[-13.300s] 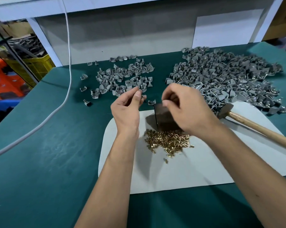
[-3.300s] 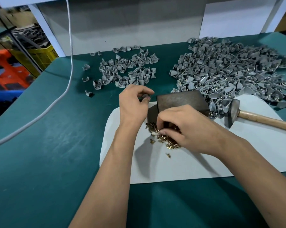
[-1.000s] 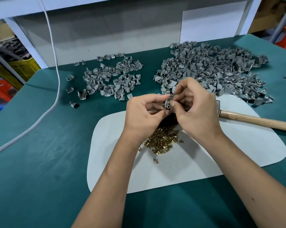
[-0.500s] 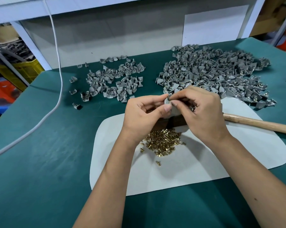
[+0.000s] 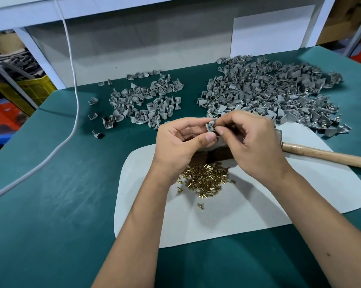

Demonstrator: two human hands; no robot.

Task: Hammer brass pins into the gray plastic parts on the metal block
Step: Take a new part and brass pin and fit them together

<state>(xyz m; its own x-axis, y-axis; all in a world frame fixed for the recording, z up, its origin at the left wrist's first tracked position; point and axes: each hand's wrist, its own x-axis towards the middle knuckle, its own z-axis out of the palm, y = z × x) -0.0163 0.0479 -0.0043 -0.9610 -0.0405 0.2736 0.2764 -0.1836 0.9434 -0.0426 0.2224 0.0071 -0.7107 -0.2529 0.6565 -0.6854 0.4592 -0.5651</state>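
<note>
Pinching gray plastic part (image 5: 210,126) between left hand (image 5: 181,142), right hand (image 5: 252,142).

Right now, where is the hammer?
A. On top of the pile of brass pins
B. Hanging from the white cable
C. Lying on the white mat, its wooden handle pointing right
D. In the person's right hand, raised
C: the hammer lies on the white mat behind the right hand, which, with the left hand, holds a gray plastic part instead.
</note>
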